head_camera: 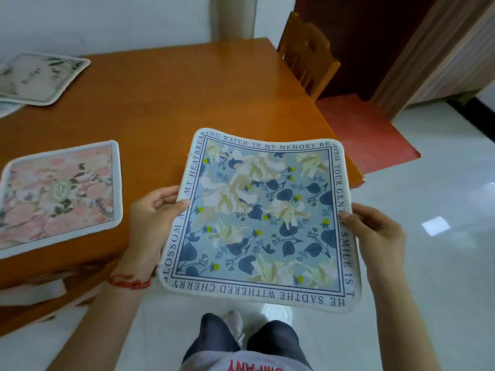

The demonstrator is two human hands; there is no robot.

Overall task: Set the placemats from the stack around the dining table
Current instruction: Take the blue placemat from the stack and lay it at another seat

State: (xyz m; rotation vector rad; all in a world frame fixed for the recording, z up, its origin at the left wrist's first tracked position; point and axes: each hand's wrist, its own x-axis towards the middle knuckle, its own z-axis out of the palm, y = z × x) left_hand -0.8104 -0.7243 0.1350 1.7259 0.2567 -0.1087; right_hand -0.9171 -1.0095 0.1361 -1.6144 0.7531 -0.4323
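Observation:
I hold a blue floral placemat [261,218] with a lettered white border in the air, over the near right corner of the wooden dining table [171,103]. My left hand [156,212] grips its left edge and my right hand [375,231] grips its right edge. A pink floral placemat [59,196] lies flat on the table at the near left. A pale green-white placemat [40,76] lies at the far left, on top of another mat whose corner shows below it.
A wooden chair [305,54] stands at the table's far right end. Beyond it are a red floor mat [367,129] and a dark doorway. Shiny white floor tiles [428,263] spread to my right. A chair seat shows under the table's near left edge.

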